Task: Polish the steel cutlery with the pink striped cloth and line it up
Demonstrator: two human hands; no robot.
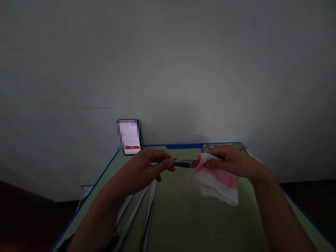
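My left hand pinches one end of a shiny metal piece of cutlery, held level above the table. Its kind is hard to tell, since both ends are covered. Around the other end, my right hand grips a pink and white cloth, whose loose part hangs down below the fingers. Under my left wrist, several long metal pieces of cutlery that look like table knives lie side by side, partly hidden by the forearm.
The green table has a blue edge and stands against a grey wall. A lit phone leans on the wall at the back left. Several metal pieces lie at the back right, partly behind my right hand.
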